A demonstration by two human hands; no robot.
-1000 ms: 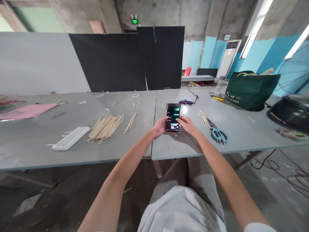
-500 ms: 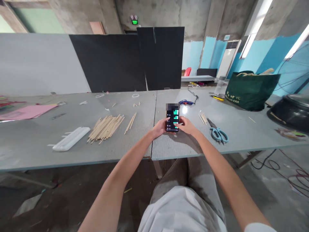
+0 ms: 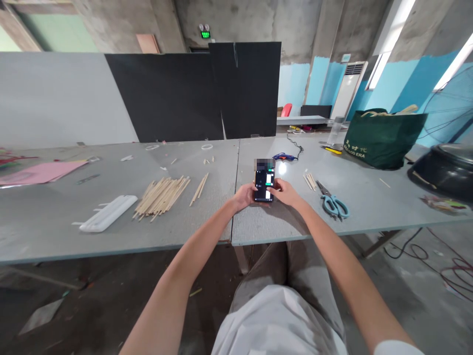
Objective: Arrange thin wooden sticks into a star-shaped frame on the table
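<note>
A smartphone (image 3: 263, 183) with a lit, dark screen is held upright above the table, between both hands. My left hand (image 3: 244, 196) is closed round its left edge, the thumb at the side of the screen. My right hand (image 3: 286, 192) grips the right edge, and its thumb lies over the lower part of the screen. The fingers behind the phone are hidden. To the right of my right hand lie a few short wooden sticks (image 3: 310, 181) and blue-handled scissors (image 3: 330, 198), with what looks like pliers beside them.
Left on the grey table (image 3: 207, 222) are a pile of wooden sticks (image 3: 161, 196), a few separate sticks (image 3: 199, 189) and a white plastic item (image 3: 109, 213). Behind the phone sits a blue glue gun (image 3: 284, 157). A green bag (image 3: 384, 140) and a yellow cutter (image 3: 332, 150) are farther right.
The picture on the phone's screen has scrolled and changed. My right thumb has shifted from the screen's right edge to lower on it. Both hands keep hold of the phone.
</note>
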